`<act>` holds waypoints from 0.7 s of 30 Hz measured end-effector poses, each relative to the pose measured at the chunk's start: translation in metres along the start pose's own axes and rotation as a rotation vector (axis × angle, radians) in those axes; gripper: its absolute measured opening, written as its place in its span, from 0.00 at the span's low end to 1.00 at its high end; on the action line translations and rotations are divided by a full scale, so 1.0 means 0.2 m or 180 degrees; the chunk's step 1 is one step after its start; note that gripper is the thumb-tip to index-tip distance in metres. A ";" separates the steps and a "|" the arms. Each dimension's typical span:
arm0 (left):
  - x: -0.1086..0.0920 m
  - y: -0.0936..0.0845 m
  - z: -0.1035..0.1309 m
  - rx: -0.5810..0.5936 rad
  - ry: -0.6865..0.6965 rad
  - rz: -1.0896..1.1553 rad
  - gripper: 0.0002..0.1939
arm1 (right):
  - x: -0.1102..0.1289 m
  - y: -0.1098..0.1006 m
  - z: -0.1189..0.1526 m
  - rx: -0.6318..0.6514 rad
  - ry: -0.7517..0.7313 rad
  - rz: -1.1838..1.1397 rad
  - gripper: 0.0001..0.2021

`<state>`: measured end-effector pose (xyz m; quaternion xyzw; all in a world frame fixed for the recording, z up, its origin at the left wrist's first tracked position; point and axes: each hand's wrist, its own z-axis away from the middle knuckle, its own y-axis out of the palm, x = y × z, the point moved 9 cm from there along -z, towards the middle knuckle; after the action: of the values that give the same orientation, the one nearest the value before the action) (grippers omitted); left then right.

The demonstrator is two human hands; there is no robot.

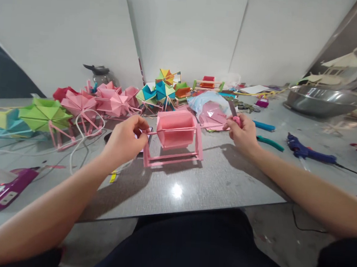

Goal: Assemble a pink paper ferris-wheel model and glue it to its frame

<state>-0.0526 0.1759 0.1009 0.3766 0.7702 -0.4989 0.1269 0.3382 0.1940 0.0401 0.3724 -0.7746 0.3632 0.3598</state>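
Note:
A pink paper wheel rests on a pink stand in front of me, with a thin pink rod passing through it and sticking out on both sides. My left hand pinches the rod's left end beside the stand. At the right, my right hand is closed around a pink-handled blade or scissors that points up and away. Its fingertips are near the rod's right end; whether they touch it is unclear.
Paper wheels in pink, green and blue stand at the left, with a white cable. On the right are pliers, a blue glue gun and a metal bowl. A purple power strip sits front left.

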 end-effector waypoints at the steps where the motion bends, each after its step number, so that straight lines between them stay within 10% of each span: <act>1: 0.02 -0.01 -0.02 0.0003 -0.0049 -0.0009 0.08 | 0.02 0.00 0.00 0.0144 -0.0056 0.0013 0.13; 7: 0.04 -0.01 -0.05 0.0156 0.0073 0.0361 0.05 | 0.09 0.13 0.07 0.2077 0.0157 0.0240 0.23; 21: 0.09 0.16 -0.23 0.0204 0.0393 0.1271 0.08 | 0.23 0.02 0.01 0.2019 -0.0117 0.0976 0.30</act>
<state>-0.0336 0.2314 0.0902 0.5555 0.6703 -0.4640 0.1638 0.3126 0.1802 0.0767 0.3515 -0.6764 0.6288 0.1535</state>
